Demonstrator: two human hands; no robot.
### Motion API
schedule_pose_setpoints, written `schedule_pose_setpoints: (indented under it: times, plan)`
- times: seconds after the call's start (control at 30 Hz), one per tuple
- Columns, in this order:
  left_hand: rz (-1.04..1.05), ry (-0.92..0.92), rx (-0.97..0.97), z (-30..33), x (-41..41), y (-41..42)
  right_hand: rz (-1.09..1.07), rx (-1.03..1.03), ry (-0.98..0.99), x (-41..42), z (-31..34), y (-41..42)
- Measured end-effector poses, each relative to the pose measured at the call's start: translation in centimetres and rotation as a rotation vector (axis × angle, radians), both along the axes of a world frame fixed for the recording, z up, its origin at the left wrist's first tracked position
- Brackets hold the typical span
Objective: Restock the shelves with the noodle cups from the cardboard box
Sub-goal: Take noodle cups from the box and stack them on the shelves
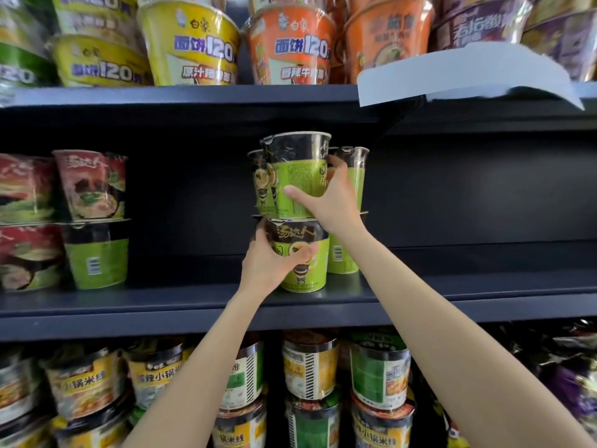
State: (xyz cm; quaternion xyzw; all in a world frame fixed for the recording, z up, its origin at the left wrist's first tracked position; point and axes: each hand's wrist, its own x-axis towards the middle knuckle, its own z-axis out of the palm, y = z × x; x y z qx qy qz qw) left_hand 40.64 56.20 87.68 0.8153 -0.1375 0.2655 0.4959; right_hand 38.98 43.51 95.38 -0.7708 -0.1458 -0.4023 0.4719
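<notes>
centre frame, middle dark shelf [193, 302]: right hand [336, 202] grasps upper green-and-black shrink-wrapped noodle cup [298, 173], stacked on lower green-and-black cup [302, 253] gripped by left hand [268, 266]. risk: slick film, narrow base; early release could topple the stack onto neighbouring cups.

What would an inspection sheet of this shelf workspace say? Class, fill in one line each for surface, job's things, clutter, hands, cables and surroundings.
Surface: dark middle shelf, bare to the right of the green cups.
Job's things: upper green cup stacked on lower green cup at the shelf front; more green cups behind; cardboard box not seen.
Clutter: white paper sheet overhanging the top shelf edge.
Hands: right hand has its grip on the upper green cup; left hand holds the lower green cup.
Cables: nothing seen.
Surroundings: red cups at left, yellow and orange bowls above, mixed cups below.
</notes>
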Motion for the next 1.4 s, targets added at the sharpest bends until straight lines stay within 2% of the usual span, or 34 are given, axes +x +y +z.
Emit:
schedule_pose_setpoints:
  times: [0.2,0.43,0.5,0.6,0.7,0.8,0.9,0.97,1.03,1.13,1.2,1.27,1.4]
  plan:
    - [-0.064,-0.009,-0.007,-0.3,-1.0,-1.0,-0.015,-0.007,-0.072,-0.6,-1.3,-1.6]
    - [-0.048,-0.050,-0.008,-0.5,-2.1,-1.3,0.038,-0.003,-0.023,-1.3,-2.0,-2.7]
    - [0.015,-0.170,-0.050,-0.8,-3.0,-1.2,0.018,-0.014,-0.058,-2.4,-2.8,-3.3]
    - [0.103,-0.483,-0.101,-1.8,-5.7,-2.4,-0.023,-0.045,-0.182,-4.6,-5.3,-5.1]
    - [0.058,-0.720,-0.134,-3.5,-8.8,-5.7,-0.110,-0.132,-0.305,-7.3,-8.8,-8.1]
    - [-0.100,-0.831,-0.088,-6.3,-11.7,-10.0,-0.238,-0.238,-0.405,-11.0,-13.0,-12.3]
    - [-0.220,-0.853,0.131,-10.9,-14.8,-14.8,-0.284,-0.304,-0.377,-16.2,-18.9,-17.2]
    - [-0.324,-0.783,0.257,-15.2,-16.9,-18.2,-0.301,-0.363,-0.285,-20.2,-23.3,-20.8]
    - [-0.439,-0.635,0.360,-20.2,-18.9,-21.5,-0.338,-0.440,-0.159,-24.1,-28.2,-24.4]
    - [-0.547,-0.322,0.583,-28.6,-22.0,-25.9,-0.370,-0.518,0.124,-29.5,-36.4,-29.6]
    - [-0.607,-0.030,0.724,-34.4,-24.0,-28.3,-0.354,-0.535,0.387,-32.9,-42.0,-32.7]
    - [-0.671,0.223,0.806,-39.9,-25.4,-30.0,-0.344,-0.507,0.645,-36.2,-47.7,-35.4]
    - [-0.706,0.516,0.840,-49.4,-27.6,-33.7,-0.385,-0.311,1.067,-41.9,-58.8,-40.0]
